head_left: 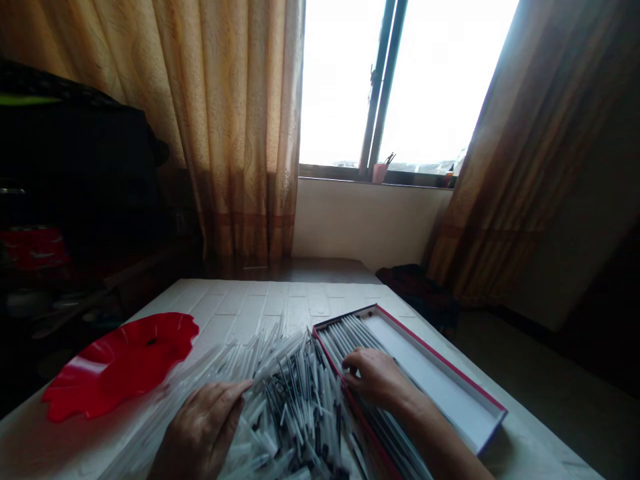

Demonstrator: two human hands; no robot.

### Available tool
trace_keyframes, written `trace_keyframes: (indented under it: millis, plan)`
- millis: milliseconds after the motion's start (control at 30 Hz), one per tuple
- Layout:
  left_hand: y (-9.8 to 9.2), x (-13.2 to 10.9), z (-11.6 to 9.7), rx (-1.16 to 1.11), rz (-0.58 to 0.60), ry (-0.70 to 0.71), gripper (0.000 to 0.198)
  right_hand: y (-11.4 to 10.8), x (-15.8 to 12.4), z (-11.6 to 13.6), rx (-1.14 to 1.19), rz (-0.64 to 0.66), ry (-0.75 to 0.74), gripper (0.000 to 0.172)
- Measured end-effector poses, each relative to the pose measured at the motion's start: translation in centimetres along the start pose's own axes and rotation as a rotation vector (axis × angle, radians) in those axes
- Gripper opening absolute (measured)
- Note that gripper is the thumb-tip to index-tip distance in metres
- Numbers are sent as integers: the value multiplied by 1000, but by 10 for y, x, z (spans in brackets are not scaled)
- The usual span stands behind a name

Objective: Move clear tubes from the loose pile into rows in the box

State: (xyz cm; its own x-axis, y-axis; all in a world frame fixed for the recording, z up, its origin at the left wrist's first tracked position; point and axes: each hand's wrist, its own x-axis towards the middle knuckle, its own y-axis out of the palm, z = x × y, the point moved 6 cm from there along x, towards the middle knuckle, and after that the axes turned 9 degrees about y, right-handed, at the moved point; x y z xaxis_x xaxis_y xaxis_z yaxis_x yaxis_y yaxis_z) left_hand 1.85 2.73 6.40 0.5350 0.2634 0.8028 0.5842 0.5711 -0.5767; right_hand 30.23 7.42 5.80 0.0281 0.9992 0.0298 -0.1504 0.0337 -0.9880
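My left hand (203, 423) is closed, fingers and thumb pressed together, at the left side of a loose pile. Whatever it may hold is hidden. The pile mixes clear plastic tubes (225, 363) with thin dark-tipped rods that look like pen refills (300, 393). Over the left part of a shallow red-edged box (440, 353), my right hand (373, 377) has its fingers curled in a pinch; its contents cannot be made out. Slim grey pen-like sticks (357, 333) lie side by side along that part of the box, while its white floor shows on the right.
A red wavy-rimmed plastic dish (125, 363) lies on the left of the white brick-patterned table (285, 297). Beyond are curtains (240, 133), a window and a pink cup (380, 173) with sticks on the sill. Dark furniture stands at the left.
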Motion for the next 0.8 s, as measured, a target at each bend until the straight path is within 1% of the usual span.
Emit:
trace_keyframes:
  millis: [200,400,533,667,800]
  plan:
    - [0,-1,4,-48,-3,-50,24,3,-4,3,-119,27,27,21]
    - [-1,3,1,-94,3,-46,24,5,-5,9,-178,2,82,19]
    - [-1,3,0,-92,1,-39,24,8,-5,9,-158,0,115,20]
    - [0,0,0,-105,26,-44,24,9,-4,2,-104,-12,163,23]
    - [-2,1,1,-123,19,-63,23,0,-2,-12,-29,-48,216,21]
